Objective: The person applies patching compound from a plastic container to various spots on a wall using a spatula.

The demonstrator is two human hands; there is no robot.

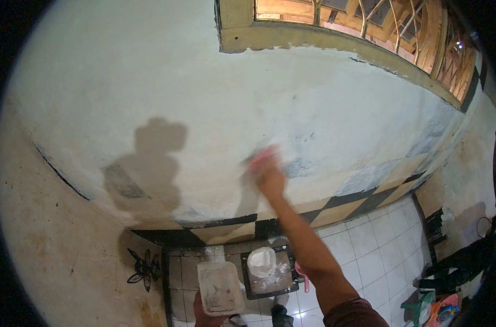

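My right hand (pixel 271 180) is pressed close to the pale wall (pixel 204 109), its arm stretched up from the lower right. It grips a flat pinkish-red tool (pixel 265 156), smeared by motion, so its exact kind is unclear. A whitish patch lies on the wall around it, beside grey-blue marks. Low in the picture, my left hand (pixel 202 315) holds a rectangular off-white plastic tub (pixel 221 289) by its side and lower edge. Inside, the tub is stained with whitish and brownish residue. Most of the left fingers are hidden under the tub.
A dark-rimmed stand (pixel 248 283) on the tiled floor (pixel 368 240) carries a white powder-filled container (pixel 261 261) and spilled powder. A pink handle (pixel 306 284) shows beside it. Above right is a window frame (pixel 340 41) with bars. Colourful objects (pixel 441 310) lie lower right.
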